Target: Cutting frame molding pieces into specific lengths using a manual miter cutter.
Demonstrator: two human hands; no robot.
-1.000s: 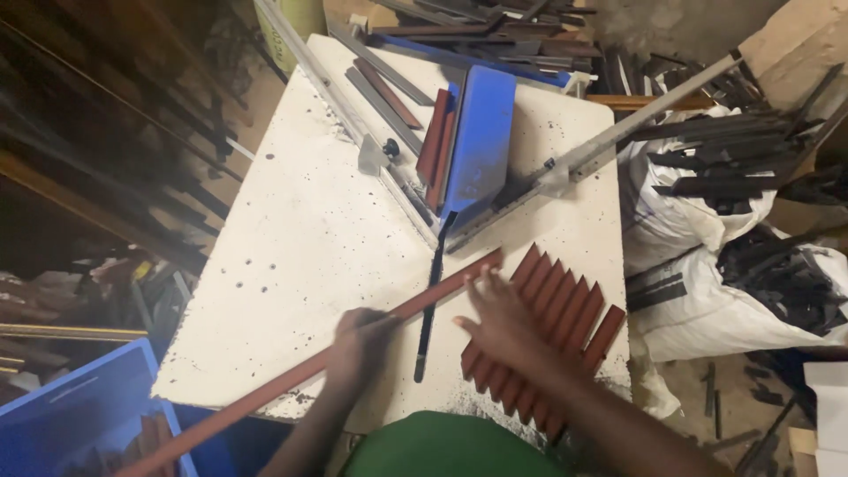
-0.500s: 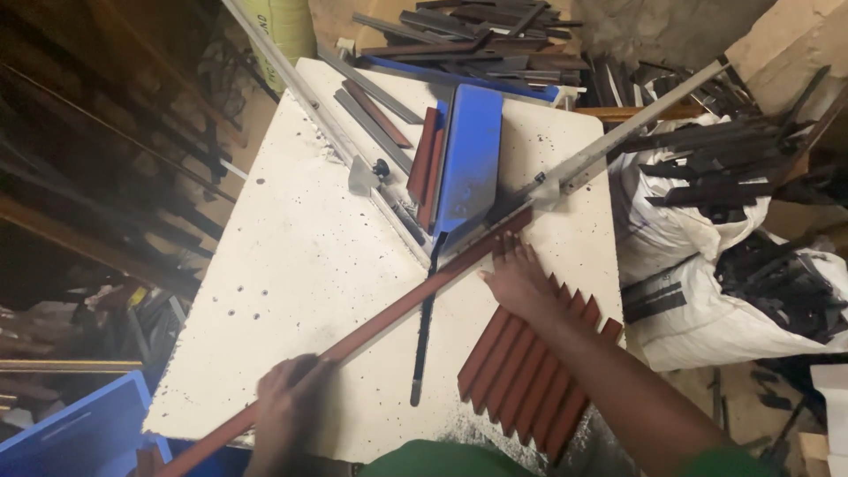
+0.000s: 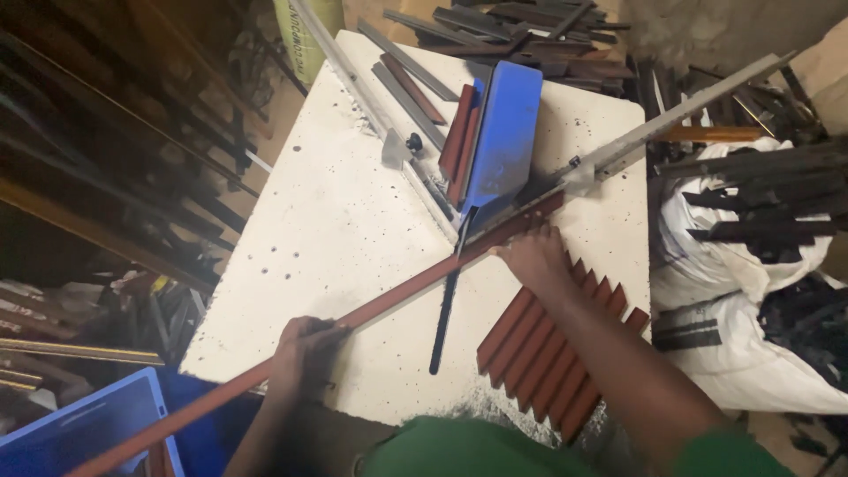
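At the lower left a blue crate (image 3: 84,428) sits beside the white speckled table (image 3: 336,221), and the left hand (image 3: 305,353) is closed around a long reddish-brown strip (image 3: 397,291) lying diagonally across it. The right hand (image 3: 534,256) presses flat on the strip's far end at the blue-topped cutter (image 3: 503,137), above a row of cut reddish pieces (image 3: 556,353); white sacks (image 3: 751,291) lie right.

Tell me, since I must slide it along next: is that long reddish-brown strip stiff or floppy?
Probably stiff: the long reddish-brown strip runs straight between the left hand and right hand. Its overhanging end shows no sag. Being flat, it should slide, not roll.
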